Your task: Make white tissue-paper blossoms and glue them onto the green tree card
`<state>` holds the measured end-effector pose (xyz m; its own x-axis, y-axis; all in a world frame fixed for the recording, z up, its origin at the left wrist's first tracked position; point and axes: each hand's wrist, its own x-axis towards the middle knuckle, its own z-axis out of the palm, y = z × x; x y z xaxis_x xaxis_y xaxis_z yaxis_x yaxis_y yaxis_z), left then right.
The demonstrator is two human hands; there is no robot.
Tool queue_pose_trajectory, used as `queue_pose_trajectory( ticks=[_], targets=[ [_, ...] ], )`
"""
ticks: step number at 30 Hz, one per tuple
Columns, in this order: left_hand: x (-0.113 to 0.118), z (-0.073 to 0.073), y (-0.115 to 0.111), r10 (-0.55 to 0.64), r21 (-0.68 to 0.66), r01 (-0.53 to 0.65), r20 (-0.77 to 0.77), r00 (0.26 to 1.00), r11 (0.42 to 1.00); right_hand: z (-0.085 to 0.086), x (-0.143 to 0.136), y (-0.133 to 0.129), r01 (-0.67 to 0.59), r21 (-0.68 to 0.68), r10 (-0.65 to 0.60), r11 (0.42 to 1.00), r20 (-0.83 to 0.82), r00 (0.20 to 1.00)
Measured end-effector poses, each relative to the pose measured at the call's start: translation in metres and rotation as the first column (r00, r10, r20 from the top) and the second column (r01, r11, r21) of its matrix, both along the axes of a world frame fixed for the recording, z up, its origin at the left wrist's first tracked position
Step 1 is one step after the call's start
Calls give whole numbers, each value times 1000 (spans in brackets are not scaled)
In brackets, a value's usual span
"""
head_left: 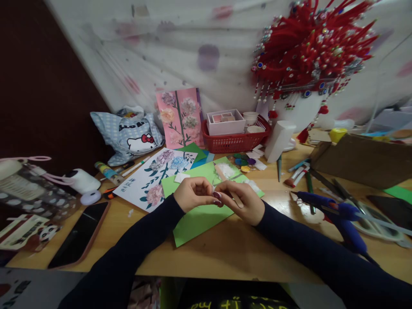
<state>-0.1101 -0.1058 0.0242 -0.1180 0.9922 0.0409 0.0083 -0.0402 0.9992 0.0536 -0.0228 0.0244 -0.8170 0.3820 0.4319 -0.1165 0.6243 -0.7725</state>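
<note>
My left hand (195, 193) and my right hand (245, 201) meet at the fingertips above a light green sheet of paper (193, 225). Both are closed in a pinch. A tiny whitish bit shows between the fingertips, too small to name. Through my right hand runs a slim, pale wooden-coloured stick (220, 172), its far end pointing up over the paper. Just beyond the fingers, a small heap of white scraps (226, 171) lies on the green sheet. A white card with paper flowers (156, 178) is partly under that sheet, on the left.
A blue glue gun (334, 210) and scissors (376, 225) lie at right, near brushes (298, 174). Behind stand a red basket (231, 141), a white bottle (279, 140) and a pink flower picture (179, 118). A phone (80, 234) lies at front left.
</note>
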Motion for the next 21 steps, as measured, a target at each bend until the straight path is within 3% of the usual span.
queue_pose_trajectory(
  ticks=[7,14,17,21],
  targets=[
    [2,0,2,-18,-14,18,27,999,1000,-1,1,3,-1,36,1,999,4,1000],
    [2,1,1,-22,57,20,34,999,998,-3,0,4,-27,-64,26,998,-18,999],
    [3,-1,0,23,155,-13,-63,998,988,-4,-1,5,17,-56,-19,998,-45,999],
    [4,-3,1,171,301,-91,-252,953,949,-4,-1,6,95,-30,-97,995,-62,993]
  ],
)
